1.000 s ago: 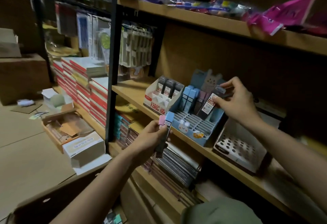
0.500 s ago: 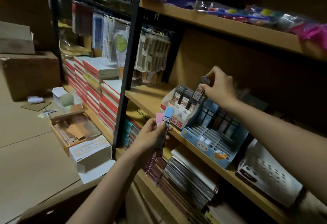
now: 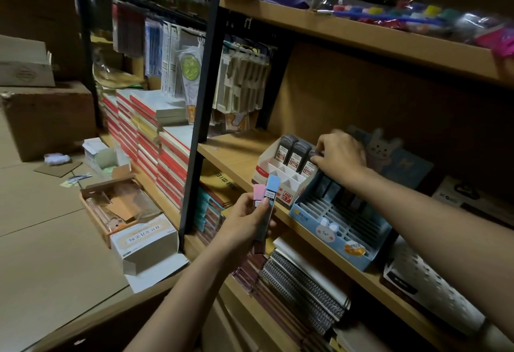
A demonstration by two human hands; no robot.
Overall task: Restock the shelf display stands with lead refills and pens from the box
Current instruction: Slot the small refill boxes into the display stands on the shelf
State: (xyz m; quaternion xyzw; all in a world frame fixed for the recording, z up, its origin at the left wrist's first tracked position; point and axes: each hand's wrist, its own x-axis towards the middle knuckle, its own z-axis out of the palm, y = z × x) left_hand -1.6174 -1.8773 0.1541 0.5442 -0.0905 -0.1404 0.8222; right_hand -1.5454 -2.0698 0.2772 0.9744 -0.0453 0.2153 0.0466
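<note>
Right of centre, I see my right hand (image 3: 340, 154) pinching a grey lead refill (image 3: 310, 163) in the white stand (image 3: 281, 182). Lower centre, my left hand (image 3: 244, 222) grips pink and blue refills (image 3: 266, 198).

This is a stationery shop or its stockroom: wooden shelves (image 3: 347, 30) on black uprights carry a white display stand (image 3: 281, 176) of lead refill cases and a blue rabbit-printed stand (image 3: 338, 229) with slotted rows. Blister-packed goods hang on hooks (image 3: 242, 85), red-spined notebooks (image 3: 144, 140) sit in tall stacks, and spiral-bound pads (image 3: 306, 287) fill the lower shelf. Cardboard cartons (image 3: 47, 118) and an opened supply box (image 3: 116, 207) lie on the floor
</note>
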